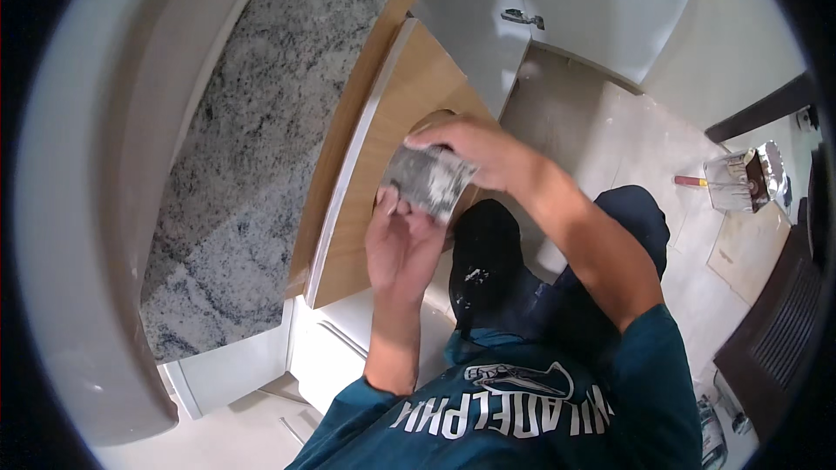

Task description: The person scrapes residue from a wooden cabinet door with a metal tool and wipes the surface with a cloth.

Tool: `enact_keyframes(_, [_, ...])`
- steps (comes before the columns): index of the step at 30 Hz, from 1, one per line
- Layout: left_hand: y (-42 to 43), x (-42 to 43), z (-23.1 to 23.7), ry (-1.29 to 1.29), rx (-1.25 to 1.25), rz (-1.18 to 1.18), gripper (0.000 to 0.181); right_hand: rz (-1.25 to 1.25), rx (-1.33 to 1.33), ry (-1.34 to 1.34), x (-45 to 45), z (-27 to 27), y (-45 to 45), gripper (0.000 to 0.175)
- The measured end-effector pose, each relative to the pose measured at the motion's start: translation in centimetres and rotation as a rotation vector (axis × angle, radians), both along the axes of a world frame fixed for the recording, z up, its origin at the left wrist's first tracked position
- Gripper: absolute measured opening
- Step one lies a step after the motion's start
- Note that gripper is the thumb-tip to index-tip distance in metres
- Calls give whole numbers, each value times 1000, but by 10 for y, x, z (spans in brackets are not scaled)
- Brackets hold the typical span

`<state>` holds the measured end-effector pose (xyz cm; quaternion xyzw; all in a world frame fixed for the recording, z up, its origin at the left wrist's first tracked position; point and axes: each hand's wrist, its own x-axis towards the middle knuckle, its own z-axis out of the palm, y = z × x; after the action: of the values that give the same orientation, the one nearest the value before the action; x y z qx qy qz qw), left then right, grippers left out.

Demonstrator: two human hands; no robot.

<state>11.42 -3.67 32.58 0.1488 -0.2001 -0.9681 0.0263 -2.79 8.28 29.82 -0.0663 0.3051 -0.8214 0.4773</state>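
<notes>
A worn grey rectangular sheet [424,176], with whitish residue on its right part, is held in both hands; it looks like sandpaper, though blur leaves this unsettled. My left hand [406,235] grips its lower edge from below with the fingertips. Over its upper right edge, my right hand [467,147] bends, thumb and fingers on the sheet. Behind both hands stands a light wood-coloured cabinet door or panel [372,222] with a white edge. A dark round opening or object beside the right hand is mostly hidden.
A speckled grey granite countertop [255,143] lies left of the panel. White cabinet doors [588,6], one with a hinge [522,17], stand at the top. On the tiled floor at right are a stained open container [738,179] and a tool with a red handle [689,181].
</notes>
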Motion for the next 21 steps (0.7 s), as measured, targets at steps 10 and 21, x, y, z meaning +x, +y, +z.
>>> enact_keyframes(10, [5,2,14,-99,39,33,21,-54,17,-41,-8,-5,-4,15])
enact_keyframes(21, [14,-21,5,-48,128,17,22,2,-75,-114,-26,-21,5,23])
